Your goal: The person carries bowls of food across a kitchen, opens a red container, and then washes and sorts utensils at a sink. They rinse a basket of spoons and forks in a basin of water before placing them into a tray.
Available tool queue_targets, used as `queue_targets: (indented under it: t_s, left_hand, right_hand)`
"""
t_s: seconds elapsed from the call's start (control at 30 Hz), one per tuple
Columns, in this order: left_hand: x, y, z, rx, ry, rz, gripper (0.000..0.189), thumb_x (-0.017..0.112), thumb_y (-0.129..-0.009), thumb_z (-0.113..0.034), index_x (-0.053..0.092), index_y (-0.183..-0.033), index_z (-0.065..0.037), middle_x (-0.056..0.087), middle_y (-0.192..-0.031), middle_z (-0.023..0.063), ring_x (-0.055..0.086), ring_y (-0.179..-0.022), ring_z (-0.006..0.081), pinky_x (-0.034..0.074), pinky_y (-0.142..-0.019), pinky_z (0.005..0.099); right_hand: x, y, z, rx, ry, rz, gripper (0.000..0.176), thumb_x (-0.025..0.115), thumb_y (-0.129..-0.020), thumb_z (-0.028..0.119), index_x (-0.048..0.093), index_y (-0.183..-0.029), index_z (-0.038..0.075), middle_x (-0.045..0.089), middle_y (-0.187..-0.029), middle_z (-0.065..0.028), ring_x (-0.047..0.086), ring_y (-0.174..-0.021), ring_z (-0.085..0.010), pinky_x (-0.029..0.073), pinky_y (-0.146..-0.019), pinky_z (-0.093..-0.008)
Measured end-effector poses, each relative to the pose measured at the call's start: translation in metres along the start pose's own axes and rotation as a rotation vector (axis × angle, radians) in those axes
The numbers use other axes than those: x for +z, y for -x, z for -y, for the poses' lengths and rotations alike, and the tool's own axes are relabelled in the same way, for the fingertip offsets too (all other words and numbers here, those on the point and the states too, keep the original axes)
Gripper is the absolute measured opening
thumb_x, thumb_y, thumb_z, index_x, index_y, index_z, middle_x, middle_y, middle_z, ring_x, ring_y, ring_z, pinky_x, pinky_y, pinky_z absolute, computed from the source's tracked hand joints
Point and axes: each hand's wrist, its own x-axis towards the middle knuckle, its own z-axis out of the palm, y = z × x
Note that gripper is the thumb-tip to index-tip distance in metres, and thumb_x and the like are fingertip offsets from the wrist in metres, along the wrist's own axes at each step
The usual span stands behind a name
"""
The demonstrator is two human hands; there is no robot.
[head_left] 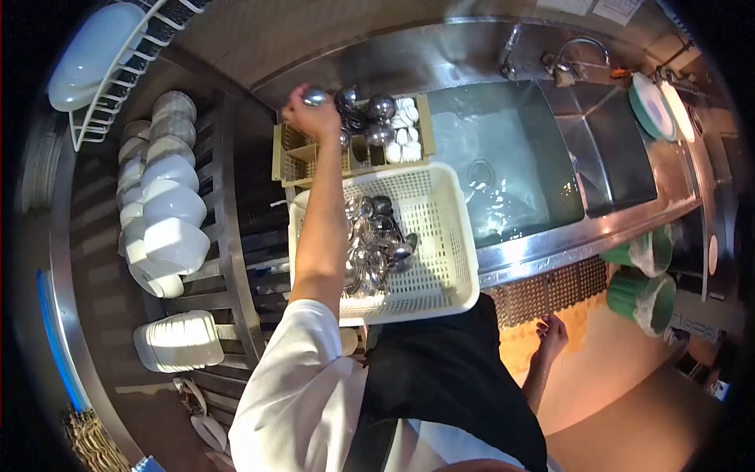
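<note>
At the left end of a divided tan cutlery rack (281, 157), my left hand (312, 118) is closed around a metal spoon (314, 96); its rounded shiny bowl faces up. Beside the hand, more metal spoons (381, 108) stand bowl-up in the rack's compartments, and white spoons (404, 114) fill the right end. Below my forearm sits a cream perforated basket (452, 236) holding a loose heap of metal spoons (373, 252), partly hidden by the arm. My right hand (553, 334) hangs low at my side, fingers loosely curled and apart, with nothing visible in it.
Right of the rack is a water-filled sink (503, 157), then a second basin (605, 157) and a faucet (582, 47). Stacked white bowls (169, 204) and white containers (181, 342) rest on the left slatted shelf. Green bins (641, 299) stand at the right.
</note>
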Motion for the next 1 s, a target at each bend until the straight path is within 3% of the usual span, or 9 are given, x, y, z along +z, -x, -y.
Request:
queue_targets:
  t_s: [0.13,0.27,0.4,0.47,0.53,0.7,0.8,0.9,1.0]
  left_hand:
    - [0.006,0.043,-0.018,0.172,0.173,0.166,0.047,0.085,-0.069,-0.009,0.064,-0.112,-0.012,0.053,-0.120,0.0119,0.051,-0.117,0.0323,0.040,-0.103,0.0430]
    - [0.023,0.056,-0.028,0.154,-0.314,0.439,0.056,0.072,-0.085,-0.047,0.055,-0.128,-0.014,0.040,-0.150,0.0173,0.032,-0.142,0.0396,0.026,-0.113,0.0611]
    - [0.031,0.025,-0.030,-0.052,-0.504,0.631,0.048,0.054,-0.096,-0.043,0.055,-0.140,-0.022,0.044,-0.149,0.0133,0.038,-0.138,0.0395,0.026,-0.114,0.0593]
    - [0.033,0.030,-0.026,-0.171,-0.462,0.501,0.041,0.047,-0.098,-0.042,0.058,-0.136,-0.030,0.047,-0.147,0.0138,0.042,-0.135,0.0396,0.035,-0.109,0.0583]
    - [0.017,0.044,-0.022,-0.165,-0.469,0.434,0.045,0.047,-0.098,-0.045,0.052,-0.141,-0.033,0.042,-0.151,0.0148,0.040,-0.138,0.0392,0.036,-0.109,0.0572]
    - [-0.013,0.026,0.013,-0.114,-0.246,0.818,0.076,0.047,-0.093,-0.067,0.032,-0.156,-0.028,0.023,-0.163,0.0216,0.026,-0.148,0.0420,0.026,-0.118,0.0577]
    - [-0.116,0.028,-0.001,0.264,-0.169,0.484,0.031,0.065,-0.090,-0.027,0.068,-0.112,-0.006,0.061,-0.126,0.0243,0.063,-0.108,0.0402,0.051,-0.089,0.0451]
    - [-0.214,0.074,0.010,-0.086,-0.226,0.735,0.019,0.066,-0.088,-0.020,0.072,-0.097,-0.004,0.069,-0.101,0.0217,0.068,-0.087,0.0394,0.055,-0.074,0.0457]
    - [-0.289,0.144,0.051,0.171,-0.435,0.845,0.020,0.068,-0.085,-0.018,0.072,-0.102,-0.007,0.070,-0.098,0.0223,0.068,-0.087,0.0396,0.056,-0.075,0.0471]
  right_hand:
    - [0.073,-0.043,-0.011,-0.290,-0.042,0.214,0.013,0.057,-0.095,0.010,0.069,-0.098,0.003,0.069,-0.087,-0.0056,0.063,-0.073,-0.0140,0.050,-0.066,-0.0269]
    - [0.209,-0.040,0.065,-0.517,0.152,0.422,0.021,0.059,-0.097,0.016,0.067,-0.111,0.002,0.068,-0.103,-0.0117,0.064,-0.092,-0.0192,0.053,-0.081,-0.0305]
    - [0.293,-0.011,0.118,-0.849,0.506,0.673,0.059,0.061,-0.094,0.022,0.042,-0.147,0.004,0.051,-0.141,-0.0266,0.052,-0.128,-0.0434,0.042,-0.108,-0.0456]
    - [0.310,0.005,0.127,-0.560,0.574,0.922,0.064,0.060,-0.095,0.024,0.036,-0.152,0.007,0.039,-0.153,-0.0265,0.040,-0.140,-0.0437,0.034,-0.116,-0.0430]
    - [0.309,0.019,0.113,-0.657,0.636,0.890,0.063,0.058,-0.093,0.013,0.036,-0.152,0.007,0.031,-0.159,-0.0248,0.031,-0.147,-0.0390,0.029,-0.120,-0.0415]
    - [0.286,0.014,0.081,-0.678,0.355,0.989,0.063,0.054,-0.093,-0.001,0.038,-0.152,0.009,0.038,-0.157,-0.0171,0.035,-0.146,-0.0298,0.027,-0.120,-0.0384]
    - [0.284,0.033,0.086,-0.861,0.451,0.781,0.048,0.055,-0.093,0.001,0.052,-0.141,0.005,0.051,-0.144,-0.0234,0.051,-0.132,-0.0381,0.040,-0.110,-0.0427]
    - [0.284,0.056,0.115,-1.283,0.628,0.544,0.034,0.058,-0.091,0.002,0.064,-0.124,0.003,0.057,-0.132,-0.0248,0.057,-0.118,-0.0399,0.045,-0.103,-0.0445]
    - [0.318,0.068,0.117,-1.008,0.589,1.021,0.024,0.059,-0.088,0.002,0.069,-0.110,0.002,0.057,-0.129,-0.0243,0.058,-0.112,-0.0396,0.045,-0.098,-0.0479]
